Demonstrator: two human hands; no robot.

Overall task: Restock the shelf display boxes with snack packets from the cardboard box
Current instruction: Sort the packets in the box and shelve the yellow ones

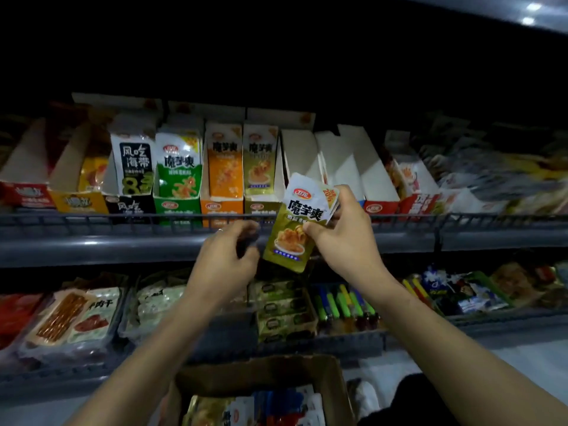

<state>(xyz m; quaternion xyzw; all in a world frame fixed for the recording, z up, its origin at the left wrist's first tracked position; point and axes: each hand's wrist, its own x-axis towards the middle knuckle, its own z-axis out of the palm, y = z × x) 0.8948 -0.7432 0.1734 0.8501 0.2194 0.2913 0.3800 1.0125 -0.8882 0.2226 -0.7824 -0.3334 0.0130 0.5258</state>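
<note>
My right hand (347, 235) grips a stack of olive-gold and white snack packets (292, 238) in front of the upper shelf rail. My left hand (229, 250) hovers just left of the packets with fingers curled, holding nothing I can see. Behind them stands the olive-gold display box (261, 207) with matching packets, beside orange (221, 207) and green (176, 206) display boxes. To the right, white display boxes (341, 167) look empty. The brown cardboard box (322, 373) sits at the bottom, with more packets inside.
A grey shelf rail (123, 222) runs across the front of the upper shelf. The lower shelf carries jerky packs (76, 315), olive boxes (284, 312) and coloured lighters (344, 302). The area above the shelves is dark.
</note>
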